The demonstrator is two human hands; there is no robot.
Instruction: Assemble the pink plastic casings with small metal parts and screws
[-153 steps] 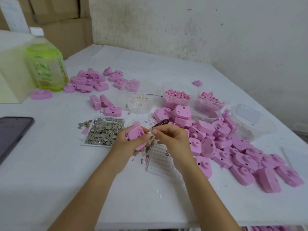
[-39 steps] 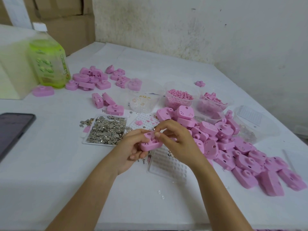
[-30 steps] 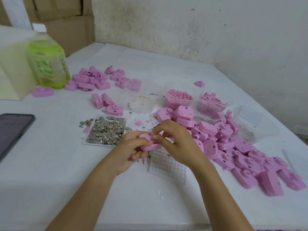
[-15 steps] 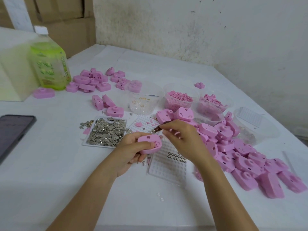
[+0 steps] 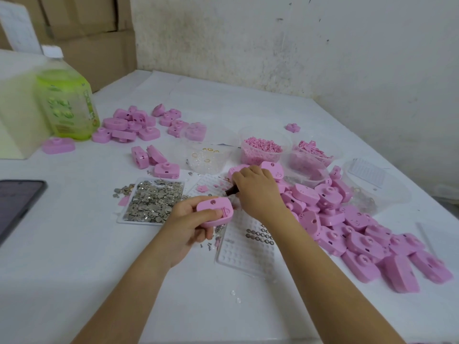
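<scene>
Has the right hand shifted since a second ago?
Yes: the right hand came off the held casing, moving away toward the tub of pink bits.

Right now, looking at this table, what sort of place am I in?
Probably a small hand-assembly workshop: a heap of identical pink casings, loose metal parts on a tray, and cardboard boxes stacked behind the table.

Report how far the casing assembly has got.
Probably done: the small group of casings set apart by the green bottle. In hand: the left hand grips one casing; the right hand holds a dark tool beside it. Left: the large pile on the right and a tray of metal parts.
</scene>
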